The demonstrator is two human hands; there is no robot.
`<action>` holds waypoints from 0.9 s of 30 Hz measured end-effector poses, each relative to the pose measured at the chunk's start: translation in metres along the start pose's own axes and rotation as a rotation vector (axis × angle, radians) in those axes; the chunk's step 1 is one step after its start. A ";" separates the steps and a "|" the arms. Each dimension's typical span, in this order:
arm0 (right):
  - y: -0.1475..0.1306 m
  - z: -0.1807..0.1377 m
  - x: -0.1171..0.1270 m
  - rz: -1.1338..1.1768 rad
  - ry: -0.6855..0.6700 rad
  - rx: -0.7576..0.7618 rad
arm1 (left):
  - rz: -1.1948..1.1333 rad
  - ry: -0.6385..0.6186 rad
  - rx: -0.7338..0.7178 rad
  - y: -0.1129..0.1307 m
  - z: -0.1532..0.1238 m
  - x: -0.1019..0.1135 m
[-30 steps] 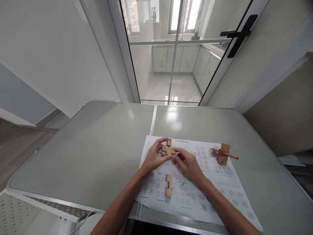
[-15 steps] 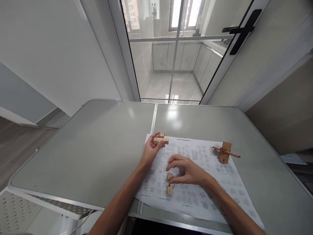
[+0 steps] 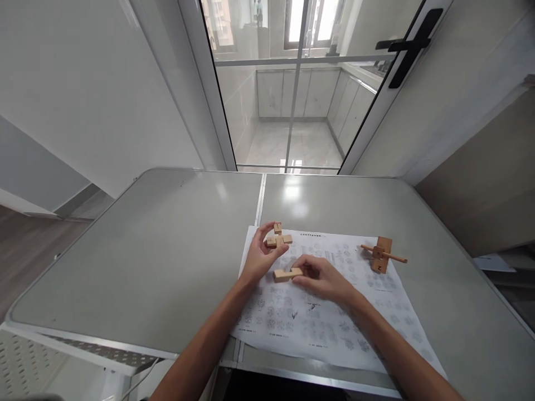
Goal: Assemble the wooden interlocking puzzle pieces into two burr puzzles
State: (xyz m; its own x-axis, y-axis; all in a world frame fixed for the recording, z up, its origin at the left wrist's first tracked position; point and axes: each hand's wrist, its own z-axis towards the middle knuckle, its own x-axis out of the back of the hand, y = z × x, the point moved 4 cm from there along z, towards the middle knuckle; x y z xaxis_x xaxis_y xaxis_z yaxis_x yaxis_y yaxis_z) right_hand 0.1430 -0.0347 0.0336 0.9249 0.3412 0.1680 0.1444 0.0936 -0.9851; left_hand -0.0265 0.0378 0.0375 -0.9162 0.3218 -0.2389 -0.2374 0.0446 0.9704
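1. I noted the left hand (image 3: 259, 257) raised just above the printed sheet (image 3: 330, 317), fingers clamped on a small crossed wooden assembly (image 3: 278, 238) of interlocked blocks, held near the sheet's far left corner.
2. The right hand (image 3: 324, 278) was closed on one end of a single notched wooden bar (image 3: 287, 274); the bar lay roughly level, its free end pointing toward the left hand.
3. Bar and crossed assembly were near each other but apart, the bar on the nearer side.
4. I could not tell whether the bar touched the sheet or was lifted clear of it.
5. A second wooden puzzle (image 3: 381, 255), with a thin rod through it, sat on the sheet's far right part, well apart from both hands.
6. The sheet lay on the grey worktop (image 3: 159, 250), overhanging its near edge.
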 end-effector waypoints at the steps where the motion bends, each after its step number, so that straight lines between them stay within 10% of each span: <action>1: 0.000 0.000 0.003 0.094 0.032 -0.019 | 0.016 -0.009 -0.013 -0.001 0.000 0.000; 10: 0.000 0.003 0.022 0.552 0.308 -0.020 | 0.064 -0.112 0.023 -0.005 -0.003 -0.008; 27: 0.006 0.004 0.027 0.607 0.426 -0.100 | 0.256 -0.271 0.050 -0.001 -0.012 -0.017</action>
State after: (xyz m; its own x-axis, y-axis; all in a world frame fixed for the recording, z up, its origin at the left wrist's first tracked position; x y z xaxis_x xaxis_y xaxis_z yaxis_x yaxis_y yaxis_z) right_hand 0.1671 -0.0210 0.0320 0.9054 -0.0881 -0.4153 -0.4223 -0.0885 -0.9021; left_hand -0.0150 0.0215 0.0404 -0.8234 0.5669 0.0234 0.0108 -0.0256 0.9996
